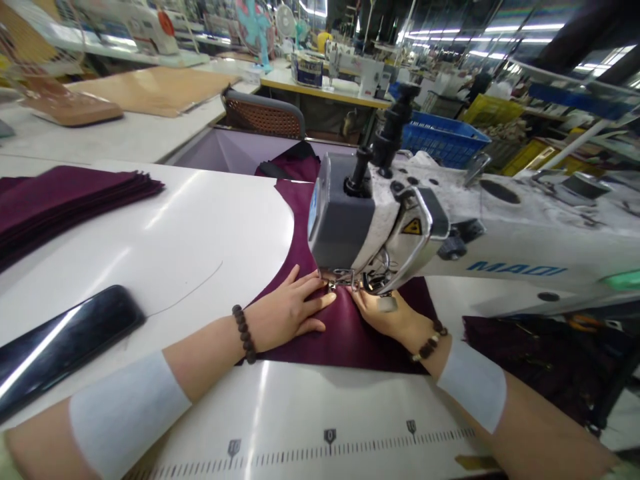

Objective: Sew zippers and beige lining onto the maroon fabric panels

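Both left hand (pixel 287 313) and right hand (pixel 387 319) lie open, flat atop maroon fabric (pixel 345 337).

Smooth maroon cloth (pixel 345 337) with a faint sheen; a glossy white table (pixel 210 227); a machine (pixel 500 220) of dusty painted metal and matt grey plastic; a glossy black phone (pixel 65 340); wooden-bead bracelets (pixel 245 333).

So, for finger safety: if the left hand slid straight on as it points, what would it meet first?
Probably the presser foot of the sewing machine; the left hand lies flat on the maroon fabric, fingertips near it.
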Action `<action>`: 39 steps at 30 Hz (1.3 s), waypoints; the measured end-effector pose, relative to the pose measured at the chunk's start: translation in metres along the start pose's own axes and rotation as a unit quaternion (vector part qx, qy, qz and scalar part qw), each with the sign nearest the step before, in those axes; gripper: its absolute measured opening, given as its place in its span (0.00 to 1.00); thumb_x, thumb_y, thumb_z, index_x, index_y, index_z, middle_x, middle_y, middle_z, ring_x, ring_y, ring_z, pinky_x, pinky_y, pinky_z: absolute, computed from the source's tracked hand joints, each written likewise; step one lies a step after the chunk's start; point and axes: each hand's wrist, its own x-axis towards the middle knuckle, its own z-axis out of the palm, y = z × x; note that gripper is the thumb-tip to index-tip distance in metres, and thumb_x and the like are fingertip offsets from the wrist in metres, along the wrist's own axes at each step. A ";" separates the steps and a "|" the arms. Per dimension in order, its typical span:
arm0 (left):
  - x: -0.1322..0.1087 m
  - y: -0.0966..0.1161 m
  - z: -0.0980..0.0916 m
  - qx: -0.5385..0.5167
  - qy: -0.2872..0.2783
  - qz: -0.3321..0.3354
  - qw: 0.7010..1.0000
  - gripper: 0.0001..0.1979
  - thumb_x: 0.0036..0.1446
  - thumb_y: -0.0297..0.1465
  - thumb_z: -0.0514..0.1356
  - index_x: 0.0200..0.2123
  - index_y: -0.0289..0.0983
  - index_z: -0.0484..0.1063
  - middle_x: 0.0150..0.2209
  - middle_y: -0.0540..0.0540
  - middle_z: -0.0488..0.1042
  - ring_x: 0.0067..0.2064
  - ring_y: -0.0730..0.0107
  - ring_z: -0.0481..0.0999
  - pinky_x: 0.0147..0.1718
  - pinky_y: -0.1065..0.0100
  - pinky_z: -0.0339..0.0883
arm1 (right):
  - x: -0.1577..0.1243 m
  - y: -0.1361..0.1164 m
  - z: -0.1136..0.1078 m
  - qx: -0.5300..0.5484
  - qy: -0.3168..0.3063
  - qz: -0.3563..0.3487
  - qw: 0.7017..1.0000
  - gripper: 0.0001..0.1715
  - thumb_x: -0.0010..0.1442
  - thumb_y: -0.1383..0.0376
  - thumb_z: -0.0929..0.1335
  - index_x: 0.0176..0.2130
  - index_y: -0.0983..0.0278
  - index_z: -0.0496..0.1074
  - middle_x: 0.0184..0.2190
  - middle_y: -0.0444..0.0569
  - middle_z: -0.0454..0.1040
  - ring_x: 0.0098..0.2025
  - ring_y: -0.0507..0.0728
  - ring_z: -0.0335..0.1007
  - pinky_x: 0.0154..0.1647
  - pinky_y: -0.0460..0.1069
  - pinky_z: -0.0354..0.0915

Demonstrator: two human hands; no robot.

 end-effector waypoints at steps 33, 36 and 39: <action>0.010 0.050 0.016 0.050 0.025 -0.176 0.983 0.39 0.45 0.47 0.63 0.52 0.23 0.60 0.52 0.27 0.63 0.58 0.45 0.59 0.54 0.50 0.56 | -0.034 -0.049 -0.002 -0.032 0.020 0.106 0.994 0.24 0.61 0.67 0.60 0.57 0.59 0.60 0.54 0.54 0.62 0.54 0.63 0.57 0.52 0.61 0.55; 0.011 0.050 0.015 0.053 0.014 -0.180 0.982 0.40 0.45 0.47 0.63 0.53 0.22 0.59 0.53 0.25 0.62 0.58 0.44 0.57 0.55 0.50 0.54 | -0.034 -0.048 -0.001 -0.036 0.012 0.107 0.994 0.24 0.61 0.67 0.60 0.57 0.60 0.60 0.54 0.54 0.62 0.53 0.64 0.58 0.50 0.61 0.57; 0.013 0.051 0.013 0.053 0.004 -0.177 0.983 0.40 0.46 0.47 0.62 0.53 0.21 0.58 0.53 0.25 0.62 0.58 0.44 0.57 0.55 0.49 0.54 | -0.034 -0.048 0.002 -0.039 0.008 0.104 0.994 0.23 0.62 0.66 0.59 0.57 0.61 0.60 0.53 0.55 0.63 0.53 0.64 0.58 0.48 0.61 0.59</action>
